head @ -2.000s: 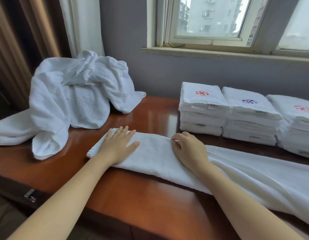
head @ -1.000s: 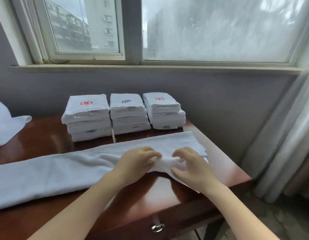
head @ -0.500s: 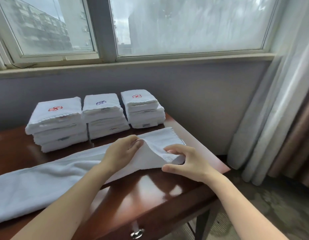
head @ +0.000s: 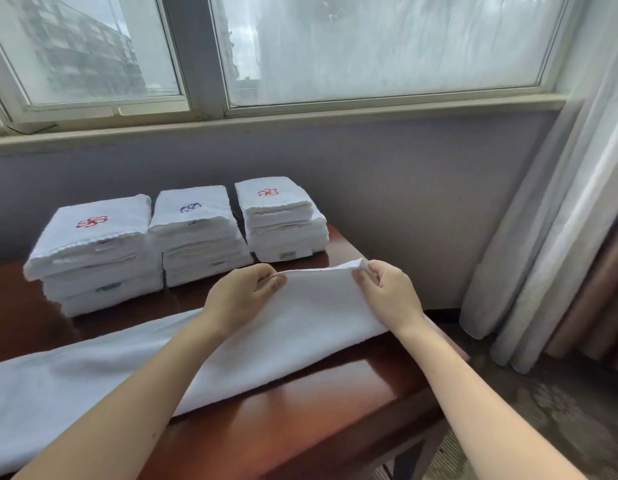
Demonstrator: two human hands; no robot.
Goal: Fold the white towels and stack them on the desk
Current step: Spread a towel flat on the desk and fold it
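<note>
Soft towel point(head: 314, 306) end lifted, hands point(head: 238, 299) pinching

Long white towel point(head: 293, 327) across desk point(head: 300, 417), right end lifted.

Glossy reddish-brown desk point(head: 300, 420) across the lower frame, and at its far edge, centre-left, three piles of folded white towels side by side: left stack point(head: 93, 251) with a red emblem, middle stack point(head: 196, 233) blue, right stack point(head: 283, 220) red. In front, a long white towel point(head: 93, 386) runs from lower left to centre, its right end raised off the wood
</note>
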